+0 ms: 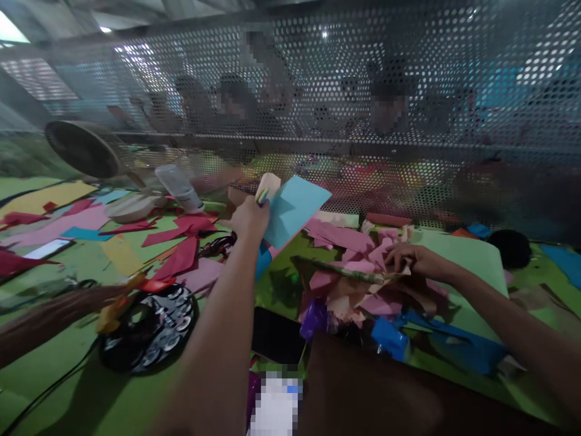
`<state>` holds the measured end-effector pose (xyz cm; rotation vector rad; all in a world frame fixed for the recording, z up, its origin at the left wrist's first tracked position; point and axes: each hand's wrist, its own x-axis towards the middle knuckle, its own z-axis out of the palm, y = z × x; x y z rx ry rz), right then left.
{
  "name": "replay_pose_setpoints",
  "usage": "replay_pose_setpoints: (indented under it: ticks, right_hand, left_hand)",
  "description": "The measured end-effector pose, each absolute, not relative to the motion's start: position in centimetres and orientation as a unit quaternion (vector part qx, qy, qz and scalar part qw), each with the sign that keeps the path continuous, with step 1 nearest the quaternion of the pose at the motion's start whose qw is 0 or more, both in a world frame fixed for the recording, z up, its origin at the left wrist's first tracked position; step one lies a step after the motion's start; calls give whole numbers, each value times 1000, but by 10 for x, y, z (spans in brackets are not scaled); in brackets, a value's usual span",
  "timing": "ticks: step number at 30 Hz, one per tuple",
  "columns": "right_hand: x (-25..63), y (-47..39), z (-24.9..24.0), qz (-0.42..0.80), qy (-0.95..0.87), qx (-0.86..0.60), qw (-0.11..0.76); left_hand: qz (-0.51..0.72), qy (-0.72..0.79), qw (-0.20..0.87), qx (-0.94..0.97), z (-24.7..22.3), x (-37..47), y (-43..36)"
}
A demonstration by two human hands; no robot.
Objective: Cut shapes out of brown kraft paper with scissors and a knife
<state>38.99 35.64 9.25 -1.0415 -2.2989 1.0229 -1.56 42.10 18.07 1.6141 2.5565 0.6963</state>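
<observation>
Got a black phone (279, 335) lying at six o'clock on the green worktop (77, 399). Around half past three, can see the right hand (415, 263) with fingers curled in at a crumpled brown scrap (403, 270), but can't tell whether pinching or just touching. Lots of pink scraps (345, 237) just beside, toward nine. Just off centre, see the left hand (250, 218) closed on a light blue sheet (297, 209), long axis roughly seven to one, far end toward one. Way back, spot a perforated screen (313, 91) at twelve.
</observation>
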Motion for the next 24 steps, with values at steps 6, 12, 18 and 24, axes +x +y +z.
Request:
replay_pose_setpoints:
  ticks: [6,12,18,24]
  right_hand:
    - [400,347,77,393,-801,-404,201]
    - [400,345,75,389,-801,-407,202]
    - [402,347,70,376,-805,-413,203]
    - [402,349,68,391,-805,-393,211]
  left_hand:
    - [163,798,-87,573,162,14,420]
    - [88,565,-146,807,129,67,412]
    - [-30,553,56,830,100,113,411]
    - [-76,586,57,805,98,98,432]
